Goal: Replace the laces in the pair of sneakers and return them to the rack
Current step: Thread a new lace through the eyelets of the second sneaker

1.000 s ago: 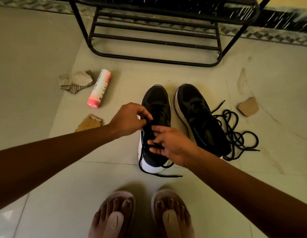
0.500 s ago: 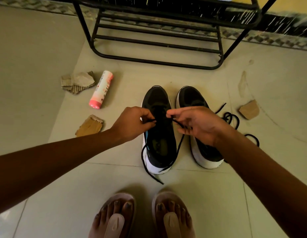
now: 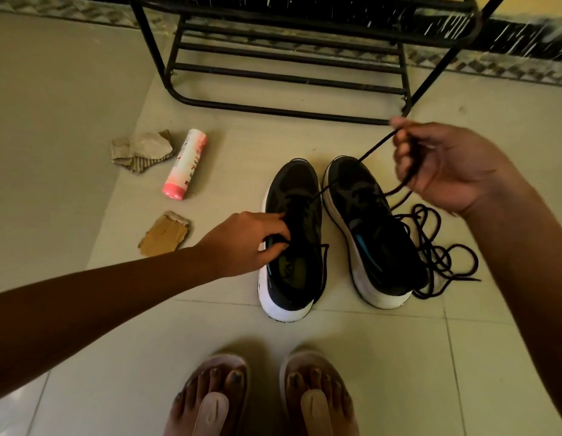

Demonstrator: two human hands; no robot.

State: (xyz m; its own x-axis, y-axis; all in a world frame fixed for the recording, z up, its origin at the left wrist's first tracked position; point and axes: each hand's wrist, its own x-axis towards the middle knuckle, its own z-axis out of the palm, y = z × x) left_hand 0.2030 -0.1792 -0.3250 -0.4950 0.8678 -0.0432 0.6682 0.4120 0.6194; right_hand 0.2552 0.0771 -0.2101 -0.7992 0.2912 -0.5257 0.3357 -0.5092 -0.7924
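Two black sneakers with white soles stand side by side on the tiled floor. My left hand (image 3: 246, 243) grips the collar and tongue edge of the left sneaker (image 3: 294, 237). My right hand (image 3: 443, 166) is raised to the right and pinches a black lace (image 3: 375, 149), which runs taut from the left sneaker's eyelets across the toe of the right sneaker (image 3: 372, 228). A loose black lace (image 3: 437, 250) lies in a tangled heap on the floor beside the right sneaker.
A black metal shoe rack (image 3: 289, 77) stands just beyond the sneakers. A pink and white tube (image 3: 185, 165) and pieces of torn cardboard (image 3: 163, 234) lie on the floor to the left. My sandalled feet (image 3: 264, 401) are at the bottom edge.
My right hand has pulled the lace up and away to the right, drawing it taut. My left hand has shifted from pinching the lace to holding the left sneaker's collar.
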